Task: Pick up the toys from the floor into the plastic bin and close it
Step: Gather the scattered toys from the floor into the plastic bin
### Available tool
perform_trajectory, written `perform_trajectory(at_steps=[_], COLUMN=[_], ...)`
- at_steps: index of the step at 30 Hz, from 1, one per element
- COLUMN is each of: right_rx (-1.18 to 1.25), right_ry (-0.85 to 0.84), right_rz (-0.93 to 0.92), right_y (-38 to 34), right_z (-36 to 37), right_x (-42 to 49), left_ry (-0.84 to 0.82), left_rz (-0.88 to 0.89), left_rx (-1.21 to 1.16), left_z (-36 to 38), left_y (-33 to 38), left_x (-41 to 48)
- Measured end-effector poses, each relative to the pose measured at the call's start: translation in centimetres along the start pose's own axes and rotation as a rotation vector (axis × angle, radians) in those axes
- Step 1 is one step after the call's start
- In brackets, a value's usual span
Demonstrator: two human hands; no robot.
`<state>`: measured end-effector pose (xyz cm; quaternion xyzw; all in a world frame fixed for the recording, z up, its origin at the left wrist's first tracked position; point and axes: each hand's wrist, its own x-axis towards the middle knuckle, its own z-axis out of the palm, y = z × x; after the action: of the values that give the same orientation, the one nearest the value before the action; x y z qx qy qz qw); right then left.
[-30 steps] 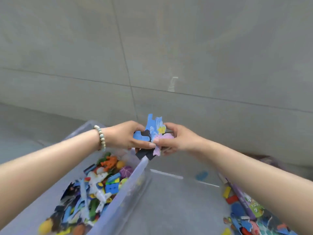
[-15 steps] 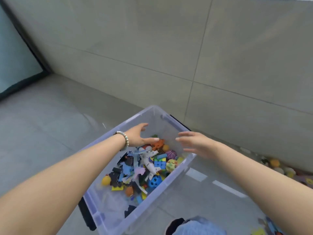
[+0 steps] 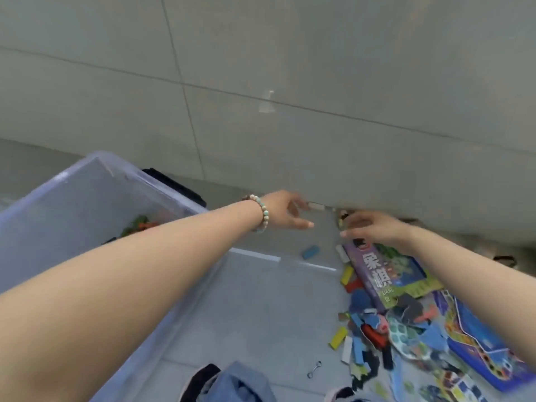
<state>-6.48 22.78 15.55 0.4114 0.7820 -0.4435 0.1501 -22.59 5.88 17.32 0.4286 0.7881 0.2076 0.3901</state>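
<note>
The clear plastic bin (image 3: 95, 181) stands at the left, mostly hidden by my left forearm; a few green and orange toys (image 3: 139, 223) show inside. My left hand (image 3: 285, 211), with a bead bracelet, is stretched out past the bin's right rim, fingers apart and empty. My right hand (image 3: 374, 229) hovers open and empty above the far end of a purple game box (image 3: 385, 274). Toys lie scattered on the floor at the right: a blue block (image 3: 310, 252), a yellow block (image 3: 347, 275), puzzle pieces (image 3: 406, 329) and a blue board (image 3: 487, 335).
A grey tiled wall (image 3: 319, 82) rises close behind the toys. Small objects (image 3: 316, 206) lie along its base. A metal clip (image 3: 314, 369) lies on the floor near my knees (image 3: 232, 384). A black part (image 3: 174, 182) sits behind the bin.
My hands held puzzle pieces a second ago, let them go over the bin, and have now swung right, empty, toward the toys on the floor. The view turned right with them.
</note>
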Motion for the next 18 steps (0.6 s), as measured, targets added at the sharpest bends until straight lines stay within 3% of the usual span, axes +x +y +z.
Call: perform_trajectory(at_steps=[6,11,18], right_rx=[0.016,-0.068,-0.069], right_ry=[-0.017,-0.023,0.281], right_rz=[0.153,0.332,0.235], right_y=[8.6,13.7,14.6], right_z=[2.4,5.7,9.5], right_x=[4.1,6.9,7.5], left_ry=[-0.028,-0.017,0.091], left_rz=[-0.153,-0.182,-0.126], left_rx=[-0.021,0.012,0.087], left_z=[8.4,14.4,18.4], left_y=[-3.6,-6.2,-8.0], left_x=[7.5,12.2,15.7])
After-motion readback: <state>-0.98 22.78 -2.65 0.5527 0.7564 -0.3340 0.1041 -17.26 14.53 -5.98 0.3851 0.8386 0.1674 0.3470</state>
